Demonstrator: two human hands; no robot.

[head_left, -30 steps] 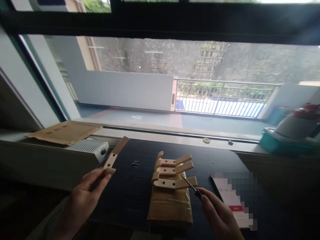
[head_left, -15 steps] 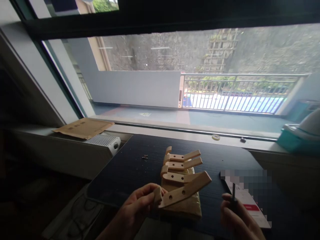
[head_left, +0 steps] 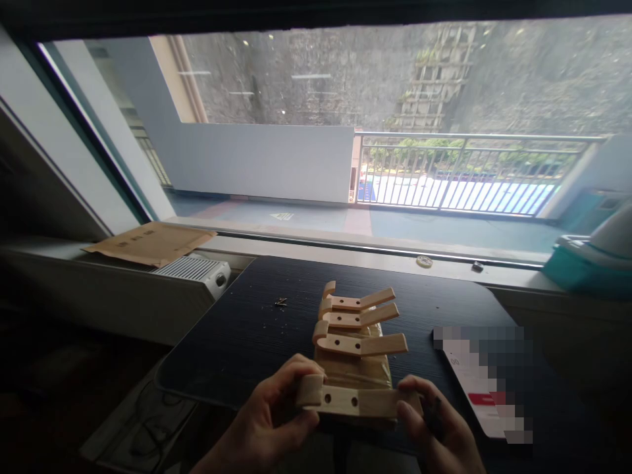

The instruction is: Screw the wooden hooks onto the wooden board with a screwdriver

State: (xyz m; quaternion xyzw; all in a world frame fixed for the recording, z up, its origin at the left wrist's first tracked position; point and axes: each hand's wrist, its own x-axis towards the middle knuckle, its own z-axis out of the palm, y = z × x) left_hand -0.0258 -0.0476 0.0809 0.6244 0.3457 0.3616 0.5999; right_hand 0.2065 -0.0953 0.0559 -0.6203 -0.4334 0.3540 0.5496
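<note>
A pale wooden hook [head_left: 340,401] with two screw holes lies level across both hands, at the near edge of a tan block [head_left: 353,370]. Its curled end is pinched by my left hand [head_left: 276,411], thumb below and fingers above. My right hand [head_left: 439,428] grips the straight end between thumb and fingers. A dark screwdriver [head_left: 433,418] is tucked in that same hand, its shaft mostly hidden. Beyond the held piece, three similar wooden hooks [head_left: 340,343] rest in a row on the block, which looks wrapped in shiny film or tape.
On the dark table [head_left: 237,336], a few small screws [head_left: 280,302] lie left of the block. A partly blurred flat pack [head_left: 481,395] is at the right. Behind stand a white heater [head_left: 210,276], brown cardboard [head_left: 155,242], a tape roll [head_left: 423,262] on the sill and a teal box [head_left: 573,266].
The right hand has moved left and taken the hook's straight end, keeping the screwdriver. The hook has turned from slanting to nearly level. The view has tipped down slightly.
</note>
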